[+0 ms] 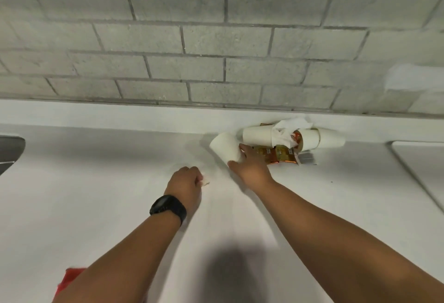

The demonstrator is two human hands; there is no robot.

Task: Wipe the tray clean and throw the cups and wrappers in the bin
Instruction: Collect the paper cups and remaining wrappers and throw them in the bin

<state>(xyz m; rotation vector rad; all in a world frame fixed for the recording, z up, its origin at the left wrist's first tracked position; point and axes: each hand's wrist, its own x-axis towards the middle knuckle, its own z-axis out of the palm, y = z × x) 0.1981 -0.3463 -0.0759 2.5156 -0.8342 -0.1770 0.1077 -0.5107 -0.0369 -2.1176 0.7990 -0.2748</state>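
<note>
On a white surface (96,170) against a brick wall, the right hand (249,170) grips a tipped paper cup (224,146). Just right lie more cups (258,135), on their sides, a tissue (288,129) and wrappers (276,154). The left hand (185,182), farther off, pinches what may be a paper scrap (206,183).

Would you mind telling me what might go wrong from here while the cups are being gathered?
The right hand holds only the side of one tipped paper cup, which may crush or roll away. Reaching on could knock the stacked cups, tissue and wrappers against the wall. The left hand pinches only a small scrap, which could drop.
</note>
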